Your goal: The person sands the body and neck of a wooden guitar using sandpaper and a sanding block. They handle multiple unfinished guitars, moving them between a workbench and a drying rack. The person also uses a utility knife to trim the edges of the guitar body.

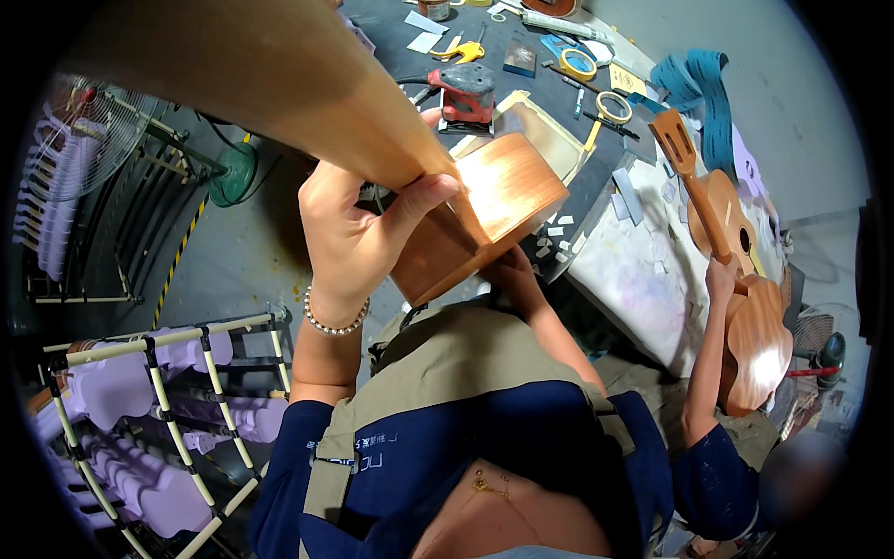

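A light brown wooden guitar [512, 182] is tilted toward me, its long neck [335, 102] rising large through the upper left of the view. My left hand [358, 233], with a beaded bracelet at the wrist, is closed round the neck near its heel, thumb lying across the wood. Low on the body's far right side, my right hand [510, 272] grips from underneath, its fingertips mostly hidden. Just beyond the guitar, a red and grey sander [466, 98] rests on the dark bench [587, 149], beside a cream taped pad [540, 126].
Tape rolls [615, 107] and tools litter the bench. At right, a co-worker's hand [722, 275] holds another guitar [754, 345] by a pale padded surface [624, 279]. Racks of lilac guitar-shaped pieces [112, 391] stand at left, below a floor fan [112, 130].
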`<state>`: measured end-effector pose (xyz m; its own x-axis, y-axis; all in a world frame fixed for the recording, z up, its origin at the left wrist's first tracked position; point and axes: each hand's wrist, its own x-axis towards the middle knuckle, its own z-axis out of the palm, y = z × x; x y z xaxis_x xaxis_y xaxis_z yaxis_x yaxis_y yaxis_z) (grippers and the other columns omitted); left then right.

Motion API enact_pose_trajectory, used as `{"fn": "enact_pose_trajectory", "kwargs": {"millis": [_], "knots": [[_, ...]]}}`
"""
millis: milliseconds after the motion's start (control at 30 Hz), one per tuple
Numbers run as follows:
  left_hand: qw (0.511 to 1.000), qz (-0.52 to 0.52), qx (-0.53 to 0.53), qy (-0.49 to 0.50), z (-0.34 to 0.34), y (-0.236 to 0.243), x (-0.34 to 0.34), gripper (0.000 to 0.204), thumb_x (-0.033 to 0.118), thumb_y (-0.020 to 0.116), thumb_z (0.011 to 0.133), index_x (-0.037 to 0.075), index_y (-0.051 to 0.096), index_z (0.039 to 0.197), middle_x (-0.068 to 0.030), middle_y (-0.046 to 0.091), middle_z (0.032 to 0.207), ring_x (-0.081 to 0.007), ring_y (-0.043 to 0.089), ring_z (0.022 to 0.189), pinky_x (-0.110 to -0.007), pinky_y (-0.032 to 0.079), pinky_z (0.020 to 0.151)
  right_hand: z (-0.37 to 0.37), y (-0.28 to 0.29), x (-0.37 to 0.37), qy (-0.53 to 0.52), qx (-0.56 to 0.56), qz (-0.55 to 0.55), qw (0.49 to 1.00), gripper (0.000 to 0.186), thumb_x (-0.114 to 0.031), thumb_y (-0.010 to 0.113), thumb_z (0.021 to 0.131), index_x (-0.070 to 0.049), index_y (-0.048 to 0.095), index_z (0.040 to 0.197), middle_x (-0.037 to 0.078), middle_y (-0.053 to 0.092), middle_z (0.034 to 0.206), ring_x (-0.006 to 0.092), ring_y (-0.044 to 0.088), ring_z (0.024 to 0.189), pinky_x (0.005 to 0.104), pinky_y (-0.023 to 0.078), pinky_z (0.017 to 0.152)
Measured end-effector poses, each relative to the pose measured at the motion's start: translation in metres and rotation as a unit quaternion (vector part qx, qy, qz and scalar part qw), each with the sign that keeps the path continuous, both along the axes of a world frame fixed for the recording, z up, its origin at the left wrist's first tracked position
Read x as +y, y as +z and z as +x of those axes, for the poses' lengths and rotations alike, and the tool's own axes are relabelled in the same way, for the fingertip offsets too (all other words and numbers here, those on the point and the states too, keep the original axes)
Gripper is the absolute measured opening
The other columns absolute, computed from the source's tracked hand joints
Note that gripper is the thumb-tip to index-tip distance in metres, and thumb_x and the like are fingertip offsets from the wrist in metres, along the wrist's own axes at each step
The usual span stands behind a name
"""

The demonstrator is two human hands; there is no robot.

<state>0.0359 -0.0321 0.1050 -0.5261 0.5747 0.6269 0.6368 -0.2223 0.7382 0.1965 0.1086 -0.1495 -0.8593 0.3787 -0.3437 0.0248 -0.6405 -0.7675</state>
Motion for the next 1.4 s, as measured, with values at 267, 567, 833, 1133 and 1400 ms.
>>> {"fn": "enact_pose_trajectory", "kwargs": {"millis": [267, 567, 833, 1133, 1400], "knots": [[0.996, 0.066, -0.055, 0.039, 0.007, -0.004, 0.011, 0.024, 0.013, 0.075, 0.071, -0.003, 0.063, 0.086, -0.0138, 0.067, 0.093, -0.0176, 0.062, 0.084, -0.028, 0.046, 0.076, 0.008, 0.006, 0.010, 0.000, -0.026, 0.031, 0.999, 0.060, -0.004, 0.059, 0.073, -0.011, 0.040, 0.129, 0.004, 0.053, 0.116, 0.0156, 0.052, 0.105, 0.0282, 0.043, 0.086], [0.963, 0.236, -0.128, -0.003, -0.007, -0.009, 0.040, 0.041, 0.022, 0.060, 0.086, -0.005, 0.048, 0.114, -0.0252, 0.051, 0.116, -0.0333, 0.056, 0.101, -0.042, 0.047, 0.085, 0.013, -0.010, 0.061, -0.152, -0.039, 0.281, 0.947, 0.038, -0.006, 0.056, 0.085, -0.003, 0.047, 0.122, 0.006, 0.059, 0.107, 0.0124, 0.056, 0.095, 0.0252, 0.045, 0.082], [0.963, 0.237, -0.115, -0.061, -0.005, -0.030, 0.105, 0.031, 0.015, 0.057, 0.087, -0.006, 0.051, 0.109, -0.0238, 0.053, 0.116, -0.0314, 0.057, 0.100, -0.041, 0.048, 0.084, 0.076, -0.016, 0.216, -0.326, -0.388, 0.615, 0.605, 0.028, -0.028, 0.064, 0.077, -0.011, 0.065, 0.098, 0.009, 0.062, 0.090, 0.0233, 0.055, 0.088, 0.0317, 0.041, 0.078], [0.974, 0.178, -0.132, -0.043, 0.005, -0.044, 0.127, 0.029, 0.012, 0.058, 0.087, -0.007, 0.052, 0.107, -0.0213, 0.055, 0.114, -0.0262, 0.057, 0.101, -0.037, 0.044, 0.089, 0.059, -0.049, 0.269, -0.297, -0.422, 0.676, 0.526, 0.052, -0.042, 0.071, 0.067, -0.017, 0.057, 0.110, 0.012, 0.043, 0.127, 0.0317, 0.030, 0.124, 0.0550, 0.011, 0.102], [0.969, 0.191, -0.154, -0.021, -0.010, -0.051, 0.119, 0.031, 0.016, 0.058, 0.087, -0.005, 0.052, 0.109, -0.0182, 0.056, 0.111, -0.0268, 0.058, 0.099, -0.038, 0.045, 0.089, 0.080, -0.026, 0.311, -0.219, -0.374, 0.720, 0.542, 0.054, -0.024, 0.075, 0.065, -0.027, 0.056, 0.115, 0.007, 0.040, 0.132, 0.0278, 0.030, 0.126, 0.0537, 0.010, 0.104]]}}
